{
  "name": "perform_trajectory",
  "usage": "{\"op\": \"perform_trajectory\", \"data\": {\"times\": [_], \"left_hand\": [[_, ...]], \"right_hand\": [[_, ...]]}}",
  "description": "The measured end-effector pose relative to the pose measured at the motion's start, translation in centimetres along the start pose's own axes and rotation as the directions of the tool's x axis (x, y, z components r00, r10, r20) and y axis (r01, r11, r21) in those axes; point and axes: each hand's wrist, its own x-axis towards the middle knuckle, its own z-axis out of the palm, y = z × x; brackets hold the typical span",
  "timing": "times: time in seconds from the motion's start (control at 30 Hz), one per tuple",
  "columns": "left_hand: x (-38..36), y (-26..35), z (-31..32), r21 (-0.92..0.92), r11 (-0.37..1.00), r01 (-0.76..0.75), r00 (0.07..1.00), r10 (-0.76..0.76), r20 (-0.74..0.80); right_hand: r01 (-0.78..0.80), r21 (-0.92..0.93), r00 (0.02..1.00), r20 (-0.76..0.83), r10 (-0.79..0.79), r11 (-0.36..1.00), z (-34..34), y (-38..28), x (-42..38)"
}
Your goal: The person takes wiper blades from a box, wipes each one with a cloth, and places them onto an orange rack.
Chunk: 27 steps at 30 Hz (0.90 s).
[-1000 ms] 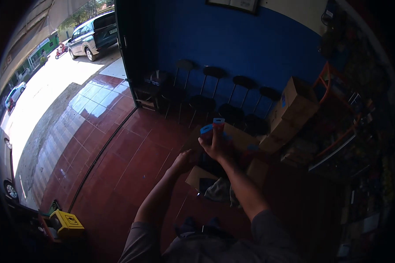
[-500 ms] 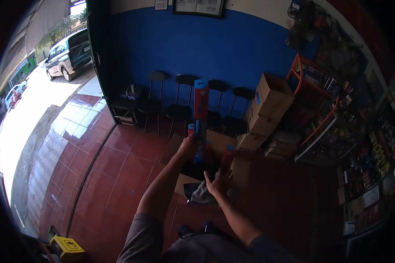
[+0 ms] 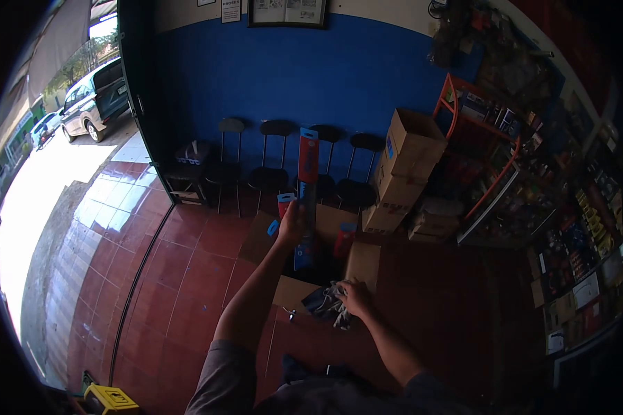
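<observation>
Head view: your left hand (image 3: 293, 225) grips a long red-and-blue package (image 3: 309, 159) over an open cardboard box (image 3: 364, 265); your right hand (image 3: 357, 299) clutches grey cloth (image 3: 325, 305).

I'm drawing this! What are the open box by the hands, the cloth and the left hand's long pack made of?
Open box: likely cardboard, dull, judging by its plain brown flaps. Cloth: dull fabric; it bunches into wrinkles. Long pack: perhaps smooth printed card or plastic, red and blue; can't tell which.
</observation>
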Motion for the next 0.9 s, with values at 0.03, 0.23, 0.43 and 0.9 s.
{"op": "perform_trajectory", "data": {"times": [0.03,0.23,0.43,0.9], "left_hand": [[-0.4,0.9,0.2,-0.081,0.996,0.039,0.999,-0.036,0.029],[-3.0,7.1,3.5,-0.5,0.853,0.149,0.982,-0.066,0.178],[-4.1,9.1,9.1,-0.65,0.76,0.027,0.917,0.24,0.319],[-8.5,12.7,10.2,-0.343,0.939,0.007,0.884,0.154,0.441]], "right_hand": [[0.008,0.174,0.999,-0.053,0.001,0.985,-1.8,0.6,0.2],[0.095,0.408,0.876,-0.467,0.119,0.908,-16.6,-3.6,-0.5],[0.329,-0.015,0.62,-0.751,-0.228,0.944,-15.1,-6.4,-1.1],[-0.135,-0.11,0.467,-0.884,-0.035,0.985,-27.7,3.0,7.4]]}}
